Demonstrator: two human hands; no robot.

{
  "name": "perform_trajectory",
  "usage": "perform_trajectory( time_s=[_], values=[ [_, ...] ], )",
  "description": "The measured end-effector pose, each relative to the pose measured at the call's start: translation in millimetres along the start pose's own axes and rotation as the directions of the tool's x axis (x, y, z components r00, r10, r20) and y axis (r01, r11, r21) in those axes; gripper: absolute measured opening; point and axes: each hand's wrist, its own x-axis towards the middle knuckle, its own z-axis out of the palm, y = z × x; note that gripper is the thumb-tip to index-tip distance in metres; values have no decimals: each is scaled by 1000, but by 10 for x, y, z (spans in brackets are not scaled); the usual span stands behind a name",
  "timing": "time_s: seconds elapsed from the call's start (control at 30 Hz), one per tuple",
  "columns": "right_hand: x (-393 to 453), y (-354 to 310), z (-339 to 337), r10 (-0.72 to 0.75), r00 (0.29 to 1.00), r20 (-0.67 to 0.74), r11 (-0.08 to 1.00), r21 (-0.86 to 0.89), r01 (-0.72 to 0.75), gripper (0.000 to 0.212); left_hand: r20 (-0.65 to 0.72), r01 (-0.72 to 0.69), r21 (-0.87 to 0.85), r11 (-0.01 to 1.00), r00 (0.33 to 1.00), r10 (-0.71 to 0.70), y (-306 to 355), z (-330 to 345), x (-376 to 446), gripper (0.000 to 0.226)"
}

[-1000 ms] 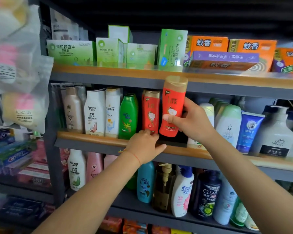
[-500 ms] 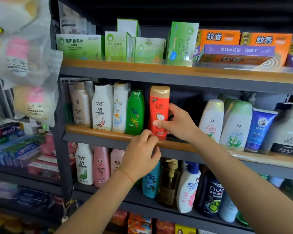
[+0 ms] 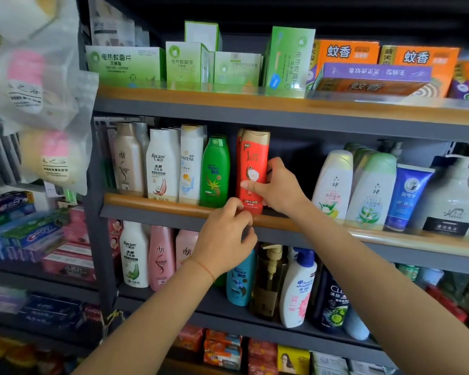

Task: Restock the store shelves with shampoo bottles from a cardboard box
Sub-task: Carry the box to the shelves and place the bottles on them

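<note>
A red shampoo bottle (image 3: 252, 161) with a gold cap stands upright on the middle shelf, just behind the wooden rail (image 3: 152, 203). My right hand (image 3: 279, 189) grips its lower right side, thumb across the label. A second red bottle stands right behind it, only its edge showing. My left hand (image 3: 224, 239) is below the bottle's base, fingers curled over the rail and thumb on the grey shelf front. A green bottle (image 3: 214, 171) stands directly to the left. The cardboard box is out of view.
A dark gap (image 3: 290, 158) lies right of the red bottle, then white-green bottles (image 3: 333, 182) and a blue tube (image 3: 406, 196). Green and orange boxes (image 3: 347, 54) fill the top shelf. More bottles stand on the shelf below (image 3: 295, 290). Bagged goods (image 3: 41, 85) hang at the left.
My right hand has brought the red bottle down and left from the upper shelf's edge into the row beside the green bottle. My left hand stayed at the rail.
</note>
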Motion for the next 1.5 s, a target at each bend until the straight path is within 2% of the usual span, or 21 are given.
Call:
perform_trajectory(
  time_s=[0.3, 0.6, 0.7, 0.77, 0.83, 0.87, 0.97, 1.1, 1.13, 1.2, 1.23, 1.27, 1.33, 1.37, 1.43, 1.5],
  values=[
    [-53, -12, 48, 23, 999, -34, 999, 26, -22, 54, 14, 10, -21, 1000, 1000, -10, 0, -19, 22, 18],
    [-94, -37, 118, 12, 994, -108, 1000, -8, -13, 57, 57, 7, -7, 1000, 998, -7, 20, -50, 4, 12],
    [-113, -21, 53, 31, 992, -120, 999, -14, -33, 64, 83, 1, -43, 999, 997, 2, -25, -68, -16, 10],
    [-139, 10, -32, 31, 984, -177, 999, 15, -29, 68, 51, 12, -84, 996, 999, -8, -100, -87, -26, 13],
    [-156, 0, -101, 34, 980, -195, 999, 32, -29, 75, 3, 55, -130, 990, 998, -55, -140, -135, 14, 19],
    [-145, -9, -112, 60, 985, -161, 996, 69, -50, 80, -6, 98, -174, 980, 995, -100, -135, -163, 58, 23],
    [-84, -49, -83, 201, 979, 12, 934, 300, -195, 99, 30, 282, -409, 868, 955, -296, 8, -276, 236, 37],
    [13, -101, -18, 314, 949, 17, 807, 522, -276, 124, 167, 394, -692, 605, 903, -396, 283, -335, 444, 46],
    [27, -92, 5, 337, 941, 34, 774, 560, -297, 124, 198, 410, -734, 541, 891, -408, 332, -325, 485, 44],
    [84, 21, 83, 359, 930, 82, 721, 608, -332, 115, 244, 460, -771, 439, 852, -463, 373, -272, 563, 46],
    [65, 10, 100, 368, 924, 100, 706, 617, -348, 109, 261, 489, -773, 404, 826, -500, 386, -246, 600, 62],
    [2, -63, 85, 370, 924, 98, 686, 641, -343, 95, 282, 524, -769, 366, 792, -541, 402, -230, 635, 79],
    [-55, -144, 82, 335, 935, 112, 668, 672, -320, 61, 304, 554, -782, 285, 739, -602, 407, -159, 695, 92],
    [-29, -125, 106, 323, 937, 135, 654, 683, -324, 57, 311, 557, -792, 250, 721, -619, 405, -119, 734, 95],
    [-3, -143, 125, 346, 925, 156, 627, 695, -352, 63, 339, 568, -803, 178, 682, -648, 423, -107, 823, 100],
    [30, -181, 151, 375, 915, 149, 598, 715, -362, 66, 341, 573, -806, 151, 657, -672, 452, -135, 907, 82]
  ],
)
